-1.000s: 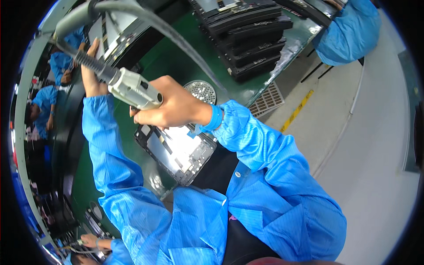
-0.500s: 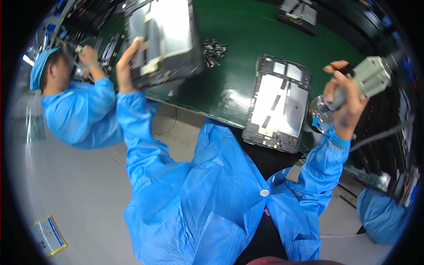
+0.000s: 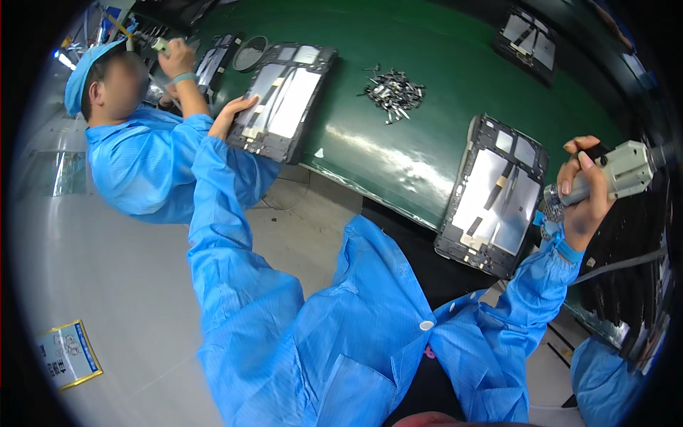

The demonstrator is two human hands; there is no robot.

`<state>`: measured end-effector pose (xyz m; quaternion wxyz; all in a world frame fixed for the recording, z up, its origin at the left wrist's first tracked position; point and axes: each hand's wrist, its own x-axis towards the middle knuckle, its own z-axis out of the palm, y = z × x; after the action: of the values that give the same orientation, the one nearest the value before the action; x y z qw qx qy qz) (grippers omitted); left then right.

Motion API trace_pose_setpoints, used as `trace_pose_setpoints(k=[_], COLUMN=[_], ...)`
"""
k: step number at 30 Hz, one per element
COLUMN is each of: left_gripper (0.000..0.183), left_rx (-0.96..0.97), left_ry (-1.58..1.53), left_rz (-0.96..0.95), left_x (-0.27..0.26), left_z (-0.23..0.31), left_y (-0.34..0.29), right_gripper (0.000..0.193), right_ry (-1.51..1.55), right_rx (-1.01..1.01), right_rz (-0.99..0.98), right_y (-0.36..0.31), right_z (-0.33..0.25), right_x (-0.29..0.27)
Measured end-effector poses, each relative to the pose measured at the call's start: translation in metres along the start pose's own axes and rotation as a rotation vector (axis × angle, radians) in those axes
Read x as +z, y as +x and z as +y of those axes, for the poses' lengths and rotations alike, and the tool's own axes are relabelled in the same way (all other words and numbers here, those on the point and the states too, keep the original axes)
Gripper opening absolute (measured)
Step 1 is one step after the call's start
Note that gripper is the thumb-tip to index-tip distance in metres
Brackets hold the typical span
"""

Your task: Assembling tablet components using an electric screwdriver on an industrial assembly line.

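Observation:
My left hand (image 3: 233, 117) reaches far up-left and grips the near edge of a dark flat device frame (image 3: 288, 96) that lies on the green work surface (image 3: 398, 153). My right hand (image 3: 582, 196) is at the right, closed around a grey electric screwdriver (image 3: 626, 169) with a cable. The screwdriver's tip hangs just beside a second open device frame (image 3: 494, 196), which lies at the surface's near edge with silver panels and ribbon cables showing. A pile of small metal screws (image 3: 393, 89) sits between the two frames.
A co-worker (image 3: 135, 149) in a blue coat and cap sits at the left, one hand (image 3: 174, 57) raised with a tool. Another device frame (image 3: 528, 39) lies at the far right. Stacked dark trays (image 3: 629, 285) are at the right, grey floor below.
My left hand has carried the device frame leftward and set it flat on the green surface. My right hand still holds the screwdriver beside the second frame.

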<state>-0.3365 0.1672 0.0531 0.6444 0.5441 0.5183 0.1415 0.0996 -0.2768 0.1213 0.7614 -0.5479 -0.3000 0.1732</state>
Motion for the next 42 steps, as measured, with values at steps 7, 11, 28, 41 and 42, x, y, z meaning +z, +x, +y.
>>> trace_pose_setpoints(k=[7, 11, 28, 41, 42], left_gripper=[0.038, 0.073, 0.030, 0.020, 0.018], left_rx=[0.193, 0.596, 1.336, 1.115, 1.145], left_ry=[0.627, 0.935, 0.248, 0.037, 0.072], left_rz=[-0.030, 0.534, -0.314, -0.475, -0.457], left_x=[0.031, 0.033, 0.437, 0.447, 0.446], left_z=[0.020, -0.017, 0.016, -0.007, -0.006], left_y=[0.011, 0.023, -0.064, -0.053, -0.053], right_gripper=[0.031, 0.029, 0.021, 0.021, 0.021], right_ry=[-0.027, -0.039, 0.157, 0.196, 0.197], right_rx=[0.015, -0.024, -0.217, -0.235, -0.237], right_rz=[0.007, -0.031, 0.048, 0.080, 0.078], right_y=[0.004, 0.014, 0.042, 0.040, 0.040], right_z=[0.004, 0.006, 0.016, 0.011, 0.011], right_x=[0.011, 0.009, 0.016, 0.026, 0.028])
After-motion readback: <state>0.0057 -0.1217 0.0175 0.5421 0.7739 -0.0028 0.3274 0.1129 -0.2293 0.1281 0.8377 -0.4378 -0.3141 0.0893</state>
